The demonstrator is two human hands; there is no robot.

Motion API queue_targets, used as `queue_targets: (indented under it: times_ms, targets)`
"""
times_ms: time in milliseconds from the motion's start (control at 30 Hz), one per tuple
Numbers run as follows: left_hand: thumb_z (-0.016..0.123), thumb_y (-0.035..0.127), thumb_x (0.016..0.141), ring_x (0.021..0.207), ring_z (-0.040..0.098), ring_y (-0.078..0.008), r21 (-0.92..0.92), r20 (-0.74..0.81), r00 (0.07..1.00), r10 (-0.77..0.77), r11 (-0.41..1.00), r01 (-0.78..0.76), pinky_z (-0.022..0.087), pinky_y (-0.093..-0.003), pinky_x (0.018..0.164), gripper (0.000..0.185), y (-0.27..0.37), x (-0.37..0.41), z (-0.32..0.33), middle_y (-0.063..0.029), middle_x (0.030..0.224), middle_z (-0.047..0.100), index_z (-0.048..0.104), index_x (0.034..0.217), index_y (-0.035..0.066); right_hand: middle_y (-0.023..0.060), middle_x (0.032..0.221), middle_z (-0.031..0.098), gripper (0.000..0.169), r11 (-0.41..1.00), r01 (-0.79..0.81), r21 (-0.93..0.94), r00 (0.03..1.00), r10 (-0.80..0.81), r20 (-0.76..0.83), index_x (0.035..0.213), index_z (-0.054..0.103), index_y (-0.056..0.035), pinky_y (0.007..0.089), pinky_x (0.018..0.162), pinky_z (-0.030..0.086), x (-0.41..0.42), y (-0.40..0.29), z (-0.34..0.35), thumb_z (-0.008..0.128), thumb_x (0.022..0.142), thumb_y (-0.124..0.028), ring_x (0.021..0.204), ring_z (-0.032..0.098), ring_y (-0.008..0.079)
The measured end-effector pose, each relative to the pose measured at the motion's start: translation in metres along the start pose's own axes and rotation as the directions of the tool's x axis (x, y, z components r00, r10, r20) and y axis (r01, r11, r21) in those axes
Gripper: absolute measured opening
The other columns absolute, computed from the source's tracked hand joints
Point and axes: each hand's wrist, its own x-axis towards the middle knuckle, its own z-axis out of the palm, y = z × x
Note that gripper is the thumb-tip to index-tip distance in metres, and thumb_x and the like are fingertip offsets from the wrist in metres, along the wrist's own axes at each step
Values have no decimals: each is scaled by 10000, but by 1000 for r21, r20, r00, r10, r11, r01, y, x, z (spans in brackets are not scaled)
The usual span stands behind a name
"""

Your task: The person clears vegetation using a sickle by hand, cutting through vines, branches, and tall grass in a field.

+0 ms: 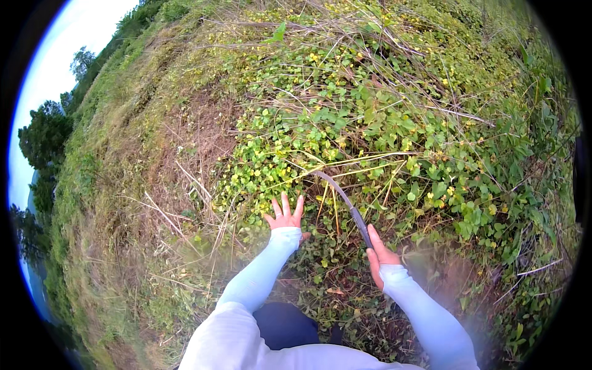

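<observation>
My right hand grips the handle of a sickle. Its curved blade points up and to the left, with the tip among pale yellow-green stems. To the left of the sickle is my left hand, its fingers spread and holding nothing that I can see. The left hand hovers over or touches low leafy plants; I cannot tell which. Leaves and stems surround the blade, and its tip is partly hidden.
Dry stalks lie across the leafy growth ahead. A brown patch of cut or dead vegetation is at the left. Taller green plants stand at the right, and trees rise at the far left. My dark-clothed leg is below.
</observation>
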Motion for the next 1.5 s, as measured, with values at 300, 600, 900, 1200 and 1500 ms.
queue_targets:
  times_ms: [300, 600, 900, 1200, 1500]
  targets:
    - [412, 237, 900, 701, 627, -372, -256, -35, 993, 112, 960, -117, 498, -463, 649, 234, -50, 29, 68, -216, 761, 632, 493, 933, 21, 168, 639, 534, 605, 995, -68, -78, 991, 76, 107, 1458, 131, -278, 441, 559, 429, 14, 49, 63, 441, 940, -244, 555, 546, 349]
    - [552, 218, 805, 852, 587, -344, -184, 175, 955, 239, 961, -206, 475, -479, 743, 237, -91, -75, 81, -178, 857, 582, 534, 1001, 86, 135, 747, 575, 619, 986, -159, 50, 976, 150, 156, 1457, 213, -242, 346, 605, 468, -103, 50, 53, 488, 911, -145, 602, 572, 248]
    - [645, 489, 761, 877, 605, -373, -32, 149, 987, 53, 998, -49, 515, -416, 743, 710, -75, -5, 74, -273, 1076, 529, 445, 1198, -34, 160, 910, 587, 569, 987, -140, 76, 940, 108, 323, 1457, 174, -235, 363, 738, 454, 3, 20, 55, 410, 940, -230, 772, 578, 300]
    - [500, 367, 855, 743, 651, -271, -3, 167, 895, 413, 908, -418, 515, -408, 634, 298, -86, -29, 110, -92, 737, 653, 592, 909, 89, 128, 828, 599, 573, 985, -19, 170, 997, 5, 82, 1445, 241, -195, 330, 661, 465, -143, 60, 66, 461, 918, -146, 660, 579, 243]
    - [524, 312, 844, 851, 645, -346, -14, 435, 883, 178, 981, -192, 502, -445, 741, 386, -108, -133, 103, -147, 1024, 650, 551, 1170, 106, 171, 896, 597, 566, 975, -111, 193, 994, 113, -2, 1431, 273, -152, 362, 708, 479, -70, 54, 35, 488, 908, -121, 723, 593, 298]
